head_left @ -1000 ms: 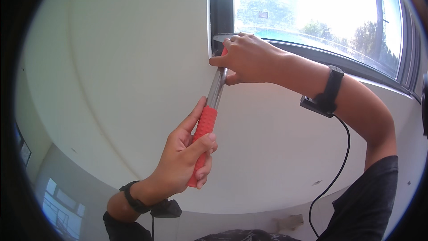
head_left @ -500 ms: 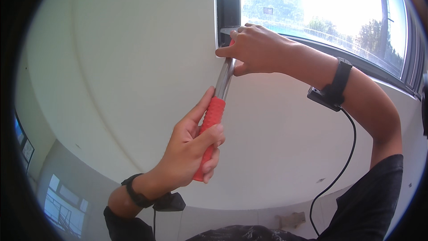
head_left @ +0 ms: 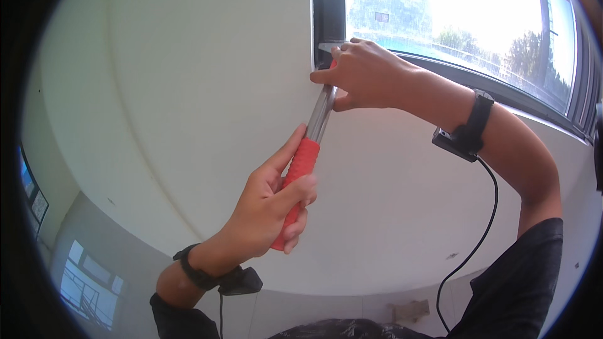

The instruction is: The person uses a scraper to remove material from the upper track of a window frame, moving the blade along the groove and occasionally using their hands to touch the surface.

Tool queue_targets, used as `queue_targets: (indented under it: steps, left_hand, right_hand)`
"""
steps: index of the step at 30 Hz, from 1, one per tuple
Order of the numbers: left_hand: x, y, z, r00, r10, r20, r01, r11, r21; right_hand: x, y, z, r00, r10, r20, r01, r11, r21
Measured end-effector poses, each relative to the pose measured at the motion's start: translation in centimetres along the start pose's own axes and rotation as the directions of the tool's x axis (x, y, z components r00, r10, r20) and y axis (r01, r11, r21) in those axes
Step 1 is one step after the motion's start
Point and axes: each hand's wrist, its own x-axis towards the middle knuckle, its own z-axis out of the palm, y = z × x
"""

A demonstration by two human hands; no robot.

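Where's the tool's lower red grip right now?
Head view, just below the picture's centre: the red grip is in the left hand, below the metal shaft and the right hand.

Glossy metal shaft (head_left: 318,116), bumpy rubbery grip (head_left: 304,161), smooth matt wall (head_left: 213,88), glossy floor (head_left: 135,270)

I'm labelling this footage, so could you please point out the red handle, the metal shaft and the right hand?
Red handle (head_left: 304,159): head view, on its uncovered upper part.
Metal shaft (head_left: 320,116): head view, on the middle of its visible length.
Right hand (head_left: 367,76): head view, on the back of the hand.
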Motion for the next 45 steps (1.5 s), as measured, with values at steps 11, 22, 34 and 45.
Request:
queue_targets:
  steps: [11,22,34,45]
  left_hand:
    - [0.1,0.2,0.6,0.999,0.028,-0.032,-0.027,0.999,0.024]
    - [0.3,0.4,-0.1,1.0,0.018,0.009,-0.017,1.0,-0.022]
    - [0.7,-0.7,0.0,0.999,0.044,0.024,-0.043,0.998,-0.043]
    - [-0.2,-1.0,0.2,1.0,0.013,-0.002,-0.013,0.999,-0.051]
  right_hand:
    - [0.2,-0.4,-1.6,0.965,0.145,0.22,-0.167,0.983,0.081]
    - [0.3,-0.6,-1.8,0.968,0.134,0.212,-0.141,0.99,0.016]
    - [-0.5,-0.2,-1.2,0.989,0.093,0.115,-0.088,0.995,-0.049]
    - [-2.7,-0.5,-0.8,0.988,0.136,-0.07,-0.135,0.991,0.01]
